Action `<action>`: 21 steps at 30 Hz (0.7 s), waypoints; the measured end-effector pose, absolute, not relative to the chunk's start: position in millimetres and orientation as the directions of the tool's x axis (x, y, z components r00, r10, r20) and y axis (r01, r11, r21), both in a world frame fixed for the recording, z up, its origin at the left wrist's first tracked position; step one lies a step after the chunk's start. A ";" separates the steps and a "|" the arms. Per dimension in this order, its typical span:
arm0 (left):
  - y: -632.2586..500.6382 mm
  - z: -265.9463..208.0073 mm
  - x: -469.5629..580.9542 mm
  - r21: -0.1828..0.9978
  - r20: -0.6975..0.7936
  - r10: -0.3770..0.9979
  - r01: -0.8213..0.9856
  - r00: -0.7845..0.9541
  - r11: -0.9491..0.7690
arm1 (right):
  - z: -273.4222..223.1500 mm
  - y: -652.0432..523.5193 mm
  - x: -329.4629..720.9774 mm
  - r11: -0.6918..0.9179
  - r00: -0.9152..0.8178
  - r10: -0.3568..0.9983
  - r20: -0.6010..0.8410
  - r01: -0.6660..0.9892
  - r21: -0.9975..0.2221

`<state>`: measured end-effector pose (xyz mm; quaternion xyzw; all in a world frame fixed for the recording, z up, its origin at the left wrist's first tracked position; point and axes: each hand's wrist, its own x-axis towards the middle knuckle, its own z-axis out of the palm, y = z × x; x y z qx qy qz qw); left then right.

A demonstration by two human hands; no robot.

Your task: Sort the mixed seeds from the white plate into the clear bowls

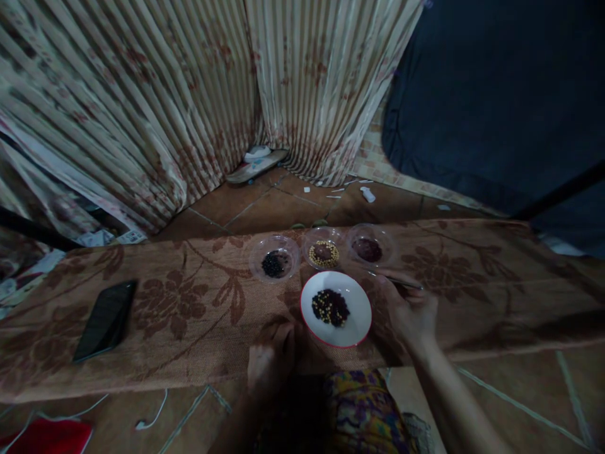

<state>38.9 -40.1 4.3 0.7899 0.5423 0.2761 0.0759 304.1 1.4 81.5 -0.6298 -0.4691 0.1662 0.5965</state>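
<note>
A white bowl with a red rim [358, 321] holds a mix of dark beans and yellow grains [331, 308]. Just right of it, my right hand [411, 309] is closed on a slim metal tool that looks like tweezers [401, 281]; its tip points left, near the clear cups. My left hand [270, 353] rests curled on the cloth, left of the bowl, with nothing visible in it. Behind the bowl stand three clear plastic cups: one with black beans [273, 264], one with yellow grains [324, 253], one with dark red beans [367, 250].
A brown flowered cloth [203, 340] covers the narrow table. At its left lies a black phone [104, 320]. Striped curtains [198, 94] hang behind, with a slipper [258, 165] and white scraps [367, 194] on the tiled floor. A dark cloth [496, 94] hangs at right.
</note>
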 end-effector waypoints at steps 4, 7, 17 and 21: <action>-40.0 4.7 39.8 0.403 0.363 0.896 0.825 0.255 -0.398 | 73.3 -39.8 316.3 0.019 0.474 0.848 0.237 0.421 -0.907; -39.9 4.9 40.2 0.392 0.377 0.888 0.823 0.263 -0.410 | 66.3 -61.6 321.5 0.024 0.382 0.898 0.220 0.456 -0.890; -39.7 7.9 40.3 0.390 0.367 0.893 0.829 0.259 -0.400 | 60.6 -66.9 304.0 0.126 0.148 0.959 0.243 0.545 -0.829; -39.3 7.2 39.7 0.398 0.360 0.895 0.824 0.265 -0.404 | 61.9 -64.1 300.7 0.142 0.143 0.954 0.263 0.558 -0.818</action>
